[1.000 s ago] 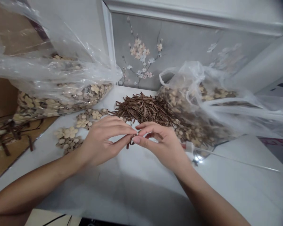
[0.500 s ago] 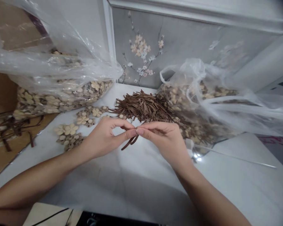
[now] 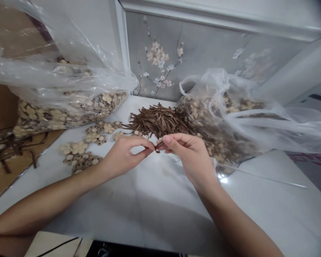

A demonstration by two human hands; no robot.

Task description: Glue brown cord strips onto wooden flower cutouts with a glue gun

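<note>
My left hand [image 3: 133, 151] pinches one end of a thin brown cord [image 3: 159, 144] between thumb and fingertips. Against the cord's other part, the thumb and fingers of my right hand [image 3: 186, 151] are closed, and the two hands meet almost tip to tip above the table. Most of the cord is hidden by my fingers. Just behind them lies a heap of short brown cords [image 3: 160, 119]. Wooden flower pieces [image 3: 76, 147] and small round beads [image 3: 84, 161] are spread left of my left hand.
A clear plastic bag [image 3: 77, 107] of wooden flowers stands at the back left, another knotted bag [image 3: 219, 114] at the right. A thin clear rod [image 3: 264, 176] lies right. Dark strips [image 3: 16, 146] rest on cardboard at far left. A black object [image 3: 133, 250] is at the front edge.
The two brown cord ends that hung below my fingers no longer hang there. My right thumb has moved up, and the cord now lies along my right fingertips.
</note>
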